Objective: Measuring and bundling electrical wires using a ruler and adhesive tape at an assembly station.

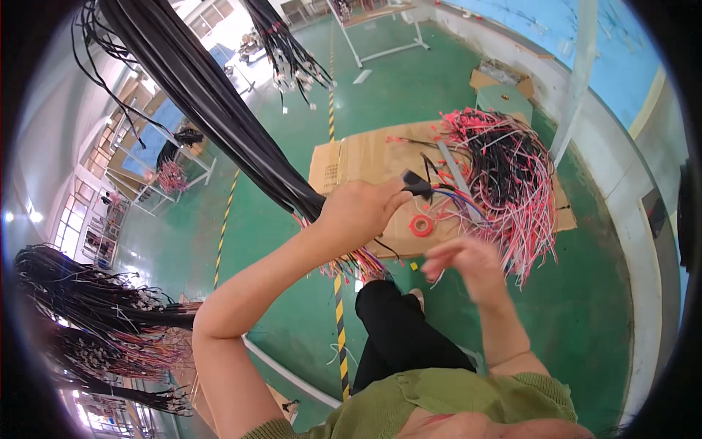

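up high, left hand (358, 212) grips glossy black cable bundle (212, 95).

Olive-green knitted top (468, 399) with short sleeves and ribbed edges, bare forearms, black trousers (398, 333), thin band around the right wrist (512, 358), left hand (358, 212), right hand (472, 267)

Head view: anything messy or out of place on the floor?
Yes. A tangled heap of red, pink and black wires sprawls over the flattened cardboard and off its edge onto the green floor. A red tape roll lies loose beside it. The left hand grips a black wire bundle; the right hand is blurred.
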The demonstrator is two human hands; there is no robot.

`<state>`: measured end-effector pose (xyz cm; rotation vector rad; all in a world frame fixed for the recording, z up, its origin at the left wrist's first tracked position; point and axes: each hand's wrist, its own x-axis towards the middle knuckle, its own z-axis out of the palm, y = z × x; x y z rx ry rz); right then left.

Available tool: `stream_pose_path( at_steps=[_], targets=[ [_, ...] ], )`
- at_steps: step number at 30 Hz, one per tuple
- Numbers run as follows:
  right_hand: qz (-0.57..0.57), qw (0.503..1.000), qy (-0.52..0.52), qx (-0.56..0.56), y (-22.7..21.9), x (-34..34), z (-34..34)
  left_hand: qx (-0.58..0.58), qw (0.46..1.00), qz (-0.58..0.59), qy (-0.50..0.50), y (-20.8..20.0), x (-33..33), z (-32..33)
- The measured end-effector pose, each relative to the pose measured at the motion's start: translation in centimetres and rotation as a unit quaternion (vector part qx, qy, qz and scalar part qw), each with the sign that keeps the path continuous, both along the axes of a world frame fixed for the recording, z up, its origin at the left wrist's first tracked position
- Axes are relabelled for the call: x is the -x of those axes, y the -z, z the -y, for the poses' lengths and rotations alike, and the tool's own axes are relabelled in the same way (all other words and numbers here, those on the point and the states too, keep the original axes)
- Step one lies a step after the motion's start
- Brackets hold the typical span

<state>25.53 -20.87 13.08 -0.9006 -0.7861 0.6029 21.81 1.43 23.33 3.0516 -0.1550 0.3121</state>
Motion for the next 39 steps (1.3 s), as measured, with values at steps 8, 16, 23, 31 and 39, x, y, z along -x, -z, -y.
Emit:
stream_pose_path(
  at_steps=[8, 16, 23, 31, 39],
  targets=[
    [-0.086, 0.988, 0.024, -0.126, -2.3, -2.4, -5.8, 0.291, 0.930, -0.222, 0.015, -5.7, 2.6, 1.9],
    [0.075, 0.995, -0.064, 0.014, -3.3, -4.1, -4.0, 0.326, 0.924, -0.196, 0.033, -5.0, 3.6, 2.1],
    [-0.183, 0.980, -0.051, -0.060, 1.1, 0.7, -3.0, 0.030, 0.998, 0.019, 0.059, -0.7, 2.3, 1.7],
    [-0.043, 0.995, -0.036, 0.078, 0.2, -0.9, -1.4, 0.060, 0.997, 0.026, 0.040, -1.8, 1.0, 1.2],
    [-0.100, 0.990, 0.047, -0.088, -1.5, -1.8, -4.6, 0.219, 0.969, -0.106, -0.036, -3.2, 0.5, 2.1]
  ],
)
